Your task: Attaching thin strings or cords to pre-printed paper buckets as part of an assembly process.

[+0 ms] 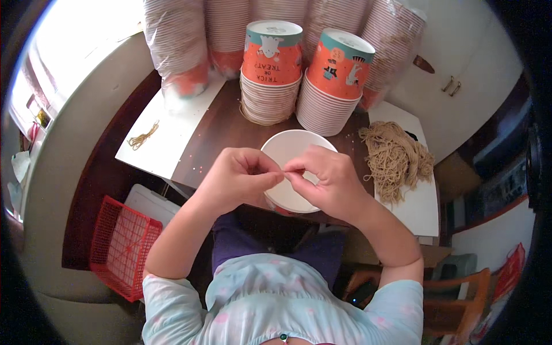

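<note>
A white-lined paper bucket (286, 142) stands mouth up at the table's near edge, with a bit of orange showing on its outside. Above its opening, my left hand (238, 177) and my right hand (326, 179) meet fingertip to fingertip. Both are closed in a pinch, thumb against forefinger. Whatever lies between the fingertips is too small to make out. To the right of my right hand a tangled heap of tan twine (397, 158) spreads over the white tabletop.
Behind the bucket rise two upside-down stacks of orange and teal paper buckets, one left (271, 57) and one right (339, 69). Bagged stacks (175, 40) line the back. A small twine bundle (144, 136) lies at left. Below stands a red plastic basket (123, 244); a wooden chair (460, 299) is lower right.
</note>
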Demonstrator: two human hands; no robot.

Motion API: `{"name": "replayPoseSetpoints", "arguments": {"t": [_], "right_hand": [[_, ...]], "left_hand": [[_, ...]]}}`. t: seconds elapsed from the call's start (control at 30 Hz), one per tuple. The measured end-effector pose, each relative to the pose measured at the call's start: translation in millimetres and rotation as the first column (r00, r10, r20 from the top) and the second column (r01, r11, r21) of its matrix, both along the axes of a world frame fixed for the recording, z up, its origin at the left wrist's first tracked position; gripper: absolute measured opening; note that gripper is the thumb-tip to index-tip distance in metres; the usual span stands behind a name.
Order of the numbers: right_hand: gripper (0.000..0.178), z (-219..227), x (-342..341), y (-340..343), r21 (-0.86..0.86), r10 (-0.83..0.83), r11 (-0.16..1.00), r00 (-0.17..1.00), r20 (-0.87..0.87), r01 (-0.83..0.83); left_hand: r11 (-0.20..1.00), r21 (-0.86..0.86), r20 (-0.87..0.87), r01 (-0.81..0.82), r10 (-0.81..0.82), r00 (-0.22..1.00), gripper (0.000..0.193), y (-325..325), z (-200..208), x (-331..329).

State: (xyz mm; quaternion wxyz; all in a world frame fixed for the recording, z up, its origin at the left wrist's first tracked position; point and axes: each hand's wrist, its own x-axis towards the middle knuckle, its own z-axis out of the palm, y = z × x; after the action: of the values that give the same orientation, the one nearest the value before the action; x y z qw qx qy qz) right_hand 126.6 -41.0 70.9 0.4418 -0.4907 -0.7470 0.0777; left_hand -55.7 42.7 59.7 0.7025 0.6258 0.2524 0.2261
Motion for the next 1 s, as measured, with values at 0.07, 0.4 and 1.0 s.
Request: {"name": "replayPoseSetpoints", "arguments": {"t": [0.07,0.4,1.0], "right_hand": [[0.013,3.9,0.9,3.6,0.061,0.013,0.998,0.991,0.132,-0.021],[0.011,-33.2,16.4,38.2,-0.387,0.091,0.916,0.994,-0.060,-0.107],[0.015,-45.0,10.9,51.8,-0.512,0.199,0.838,0.979,-0.034,-0.188]], "left_hand": [[0.982,0.171,0.008,-0.078,0.078,0.997,0.014,-4.0,10.6,-1.8],[0.664,0.718,-0.128,-0.208,0.420,0.899,0.014,1.8,-14.1,-15.1],[0.823,0.501,-0.135,-0.267,0.380,0.915,0.015,-4.6,-65.8,-17.6]]}}
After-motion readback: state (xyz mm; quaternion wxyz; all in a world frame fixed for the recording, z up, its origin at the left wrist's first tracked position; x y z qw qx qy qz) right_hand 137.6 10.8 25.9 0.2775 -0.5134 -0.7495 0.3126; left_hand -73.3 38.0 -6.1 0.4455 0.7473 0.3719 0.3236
